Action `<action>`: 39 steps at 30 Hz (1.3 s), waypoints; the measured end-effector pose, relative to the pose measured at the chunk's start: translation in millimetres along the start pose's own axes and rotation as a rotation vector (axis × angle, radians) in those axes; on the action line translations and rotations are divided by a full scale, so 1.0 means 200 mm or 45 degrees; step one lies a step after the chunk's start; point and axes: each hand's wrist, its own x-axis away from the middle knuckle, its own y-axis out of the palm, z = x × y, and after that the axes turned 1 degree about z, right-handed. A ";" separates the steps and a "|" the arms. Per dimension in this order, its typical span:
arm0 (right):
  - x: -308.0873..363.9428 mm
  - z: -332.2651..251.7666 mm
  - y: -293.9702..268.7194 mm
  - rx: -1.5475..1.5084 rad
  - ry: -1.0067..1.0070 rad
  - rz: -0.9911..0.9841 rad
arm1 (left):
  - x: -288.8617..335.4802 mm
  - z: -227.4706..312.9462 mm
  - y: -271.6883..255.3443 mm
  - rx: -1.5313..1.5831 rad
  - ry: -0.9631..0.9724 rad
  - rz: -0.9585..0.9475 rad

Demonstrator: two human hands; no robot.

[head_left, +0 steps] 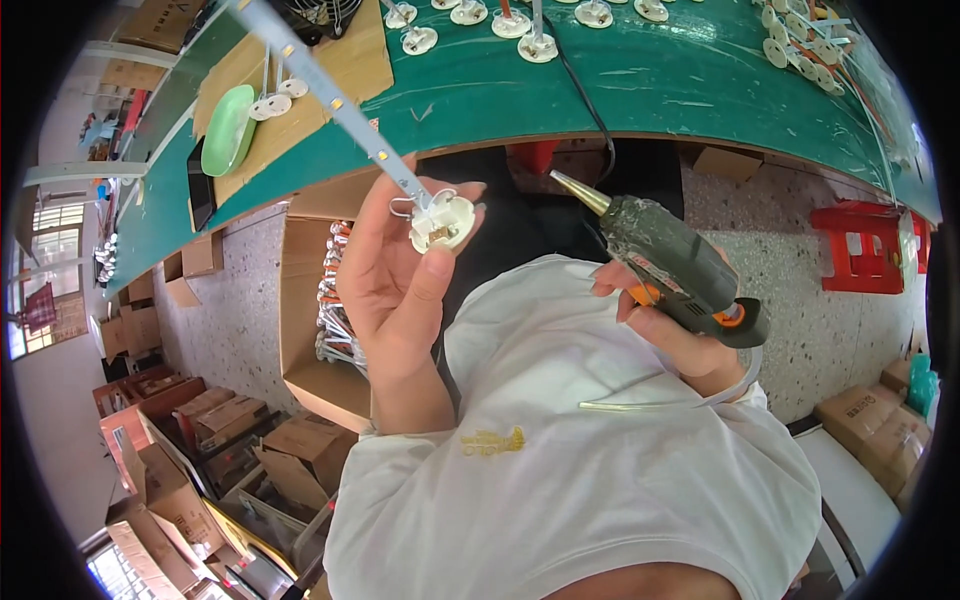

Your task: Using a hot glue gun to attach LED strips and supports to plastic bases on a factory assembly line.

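Note:
Between the thumb and fingers of my left hand (395, 270) is a round white cap (442, 222) with a small component in it. A long LED strip (345, 115) rises from this cap toward the upper left, with a thin white wire looping at the joint. My right hand (670, 320) is wrapped round a dark green hot glue gun (672, 255) with an orange trigger. Its metal nozzle (580, 192) points up and left, apart from the cap. A clear glue stick (640, 404) shows near the gun's back, over my white shirt.
Several similar white caps (538, 46) stand on the green workbench (480, 100), with more piled at its right. A green dish (229, 130) rests on cardboard at the left. A black cable (590, 100) crosses the bench edge. An open carton (298, 300) of strips sits below; a red stool (860, 248) stands right.

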 end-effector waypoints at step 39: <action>-0.22 0.02 0.02 0.102 -0.731 -0.299 | 0.05 -0.03 0.08 0.205 -0.322 -0.133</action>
